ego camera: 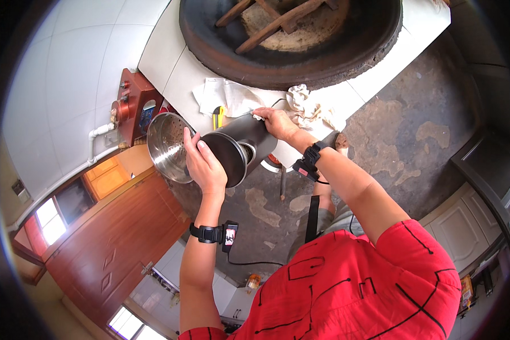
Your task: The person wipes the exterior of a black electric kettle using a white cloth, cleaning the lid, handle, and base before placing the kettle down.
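A dark cylindrical appliance body (259,134), with a black round end (225,157) rimmed in metal, lies tilted between my hands. My left hand (206,163) presses its open palm and fingers against that end. Just beyond it is a shiny metal bowl with small holes (168,148); whether my fingers touch the bowl I cannot tell. My right hand (276,121) pinches a small bit of white cloth (258,117) against the side of the cylinder. A yellow and black utility knife (218,117) lies on the white tiled counter behind.
A large dark wok (221,63) holding wooden sticks is set in the tiled counter (174,76). A crumpled white cloth (306,106) and a clear plastic bag (238,97) lie before it. A red metal box (138,106) stands at the wall, and a round stool (276,163) is below.
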Motion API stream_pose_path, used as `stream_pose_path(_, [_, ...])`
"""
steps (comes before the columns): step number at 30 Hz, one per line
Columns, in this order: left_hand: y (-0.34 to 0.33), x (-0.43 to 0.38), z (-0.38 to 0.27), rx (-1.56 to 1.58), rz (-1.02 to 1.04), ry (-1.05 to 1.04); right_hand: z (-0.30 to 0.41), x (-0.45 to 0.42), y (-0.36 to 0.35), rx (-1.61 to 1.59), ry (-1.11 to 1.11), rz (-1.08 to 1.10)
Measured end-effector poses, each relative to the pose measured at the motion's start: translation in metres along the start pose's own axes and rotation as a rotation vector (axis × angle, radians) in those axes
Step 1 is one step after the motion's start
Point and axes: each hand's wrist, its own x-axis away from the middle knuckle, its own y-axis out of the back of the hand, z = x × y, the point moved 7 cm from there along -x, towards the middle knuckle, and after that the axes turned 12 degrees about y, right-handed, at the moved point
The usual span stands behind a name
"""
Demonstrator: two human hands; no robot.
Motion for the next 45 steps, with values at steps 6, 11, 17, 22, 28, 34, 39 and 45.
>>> stream_pose_path(6, [-0.001,0.002,0.005,-0.067,-0.012,0.002,0.01,0.09,-0.004,0.017,0.047,-0.37])
stream_pose_path(11, [0.009,0.002,0.009,0.08,0.039,-0.113,0.009,0.132,-0.021,-0.085,-0.219,0.003])
stream_pose_path(17, [0.02,0.013,-0.026,0.024,0.611,-0.358,-0.034,0.158,0.031,-0.497,-0.511,-0.138])
stream_pose_path(22, [0.02,0.021,-0.041,-0.449,0.647,-0.502,-0.006,0.167,0.068,-0.492,-0.589,-0.204])
stream_pose_path(28, [0.018,0.024,-0.047,-0.456,0.606,-0.431,0.003,0.178,0.084,-0.468,-0.588,-0.284])
stream_pose_path(34, [0.015,0.011,-0.034,-0.421,0.471,0.121,-0.001,0.195,0.09,-0.461,-0.586,-0.341])
stream_pose_path(39, [0.011,-0.025,-0.02,-0.295,0.482,0.416,0.001,0.199,0.091,-0.514,-0.638,-0.395])
stream_pose_path(45, [0.004,-0.038,-0.013,-0.374,0.439,-0.122,0.012,0.193,0.084,-0.564,-0.569,-0.382])
